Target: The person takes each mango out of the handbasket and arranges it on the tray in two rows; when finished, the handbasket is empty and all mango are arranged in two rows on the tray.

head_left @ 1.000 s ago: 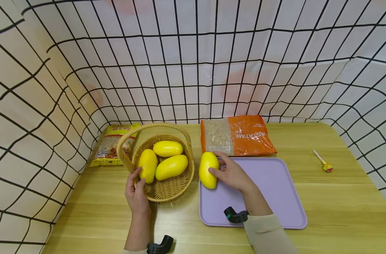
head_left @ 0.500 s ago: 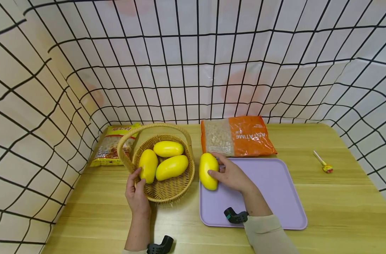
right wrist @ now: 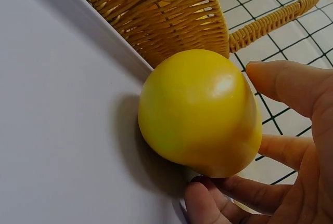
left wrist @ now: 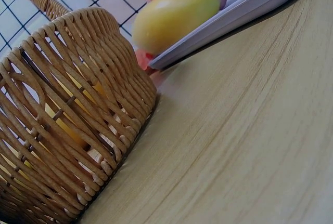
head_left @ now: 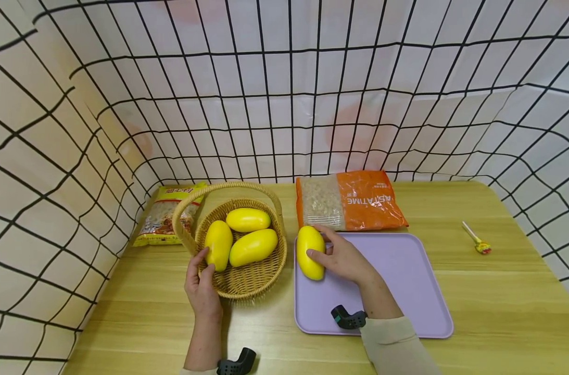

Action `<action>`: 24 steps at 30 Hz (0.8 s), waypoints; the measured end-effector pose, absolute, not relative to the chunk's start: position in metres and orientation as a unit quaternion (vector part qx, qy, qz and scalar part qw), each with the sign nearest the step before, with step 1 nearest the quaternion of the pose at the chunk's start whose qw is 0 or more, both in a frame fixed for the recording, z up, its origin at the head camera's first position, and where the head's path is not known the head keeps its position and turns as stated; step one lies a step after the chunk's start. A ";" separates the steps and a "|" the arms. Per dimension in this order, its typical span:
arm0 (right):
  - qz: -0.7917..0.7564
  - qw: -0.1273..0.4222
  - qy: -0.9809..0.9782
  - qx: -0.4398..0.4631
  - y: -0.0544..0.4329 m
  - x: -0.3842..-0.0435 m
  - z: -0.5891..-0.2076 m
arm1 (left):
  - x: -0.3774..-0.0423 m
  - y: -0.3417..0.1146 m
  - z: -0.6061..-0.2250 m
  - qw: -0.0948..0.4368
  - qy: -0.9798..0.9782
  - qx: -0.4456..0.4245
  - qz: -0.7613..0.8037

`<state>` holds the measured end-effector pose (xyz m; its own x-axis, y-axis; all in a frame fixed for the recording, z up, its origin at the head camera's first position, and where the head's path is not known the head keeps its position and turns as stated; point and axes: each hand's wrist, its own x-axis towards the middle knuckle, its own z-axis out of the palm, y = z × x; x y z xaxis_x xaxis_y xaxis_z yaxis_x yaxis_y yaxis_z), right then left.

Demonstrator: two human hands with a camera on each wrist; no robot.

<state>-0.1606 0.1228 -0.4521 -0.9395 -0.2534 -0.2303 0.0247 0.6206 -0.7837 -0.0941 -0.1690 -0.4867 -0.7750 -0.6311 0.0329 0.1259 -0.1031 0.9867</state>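
In the right hand (head_left: 346, 260), thumb and fingers curling about its middle: one yellow mango (head_left: 309, 253), being held at the edge of the purple tray (head_left: 406, 291) lying beneath that hand. Handling, presumed: light, stiff, smooth, possibly slippery; waist probably offering the best hold. Ahead of the left hand (head_left: 204, 297): wicker basket (head_left: 244, 284), three more mangoes (head_left: 253, 247); fingers touching its rim, grip unclear.

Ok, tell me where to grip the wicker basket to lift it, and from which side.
Grip the basket by its handle, at the top of the arch, coming from above. The slim bar rises over the three yellow fruits and joins the basket on opposite sides, so it should likely hang fairly level.
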 end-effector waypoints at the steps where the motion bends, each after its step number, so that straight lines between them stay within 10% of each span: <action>1: -0.429 0.161 0.887 -0.063 0.123 -0.161 -0.452 | -0.094 -0.169 -0.487 0.265 -0.615 0.206 -0.713; 24: -0.422 0.160 0.892 -0.039 0.118 -0.163 -0.452 | -0.094 -0.170 -0.487 0.272 -0.612 0.200 -0.716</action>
<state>-0.1631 0.1178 -0.4525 -0.9458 -0.2039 -0.2526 0.0658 0.6416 -0.7642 -0.0944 -0.1696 -0.4872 -0.7725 -0.6333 0.0464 0.1442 -0.1039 0.9841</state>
